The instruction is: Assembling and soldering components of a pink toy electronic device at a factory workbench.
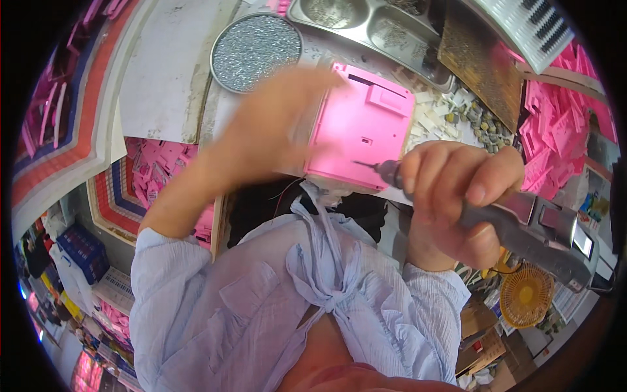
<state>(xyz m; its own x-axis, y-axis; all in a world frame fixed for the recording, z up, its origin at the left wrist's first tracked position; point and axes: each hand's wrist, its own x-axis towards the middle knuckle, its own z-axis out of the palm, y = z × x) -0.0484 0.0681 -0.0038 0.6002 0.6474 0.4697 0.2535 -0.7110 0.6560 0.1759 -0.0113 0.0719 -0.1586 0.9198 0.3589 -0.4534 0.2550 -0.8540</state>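
My right hand [457,196] is wrapped round a dark grey electric screwdriver [516,228]. Its thin bit points left, over the lower part of a pink plastic casing [353,134]. The casing lies in front of me and has a slot, a raised block and a small square hole. At the casing's left edge is my left hand [274,124], smeared by motion. Whether its fingers touch or grip the casing cannot be made out.
A round metal dish [256,52] of small screws stands beyond my left hand. Behind the casing is a metal tray [385,32] with small parts in its wells. White and greyish small pieces [457,117] lie right of it. Pink parts [555,130] are heaped at the far right.
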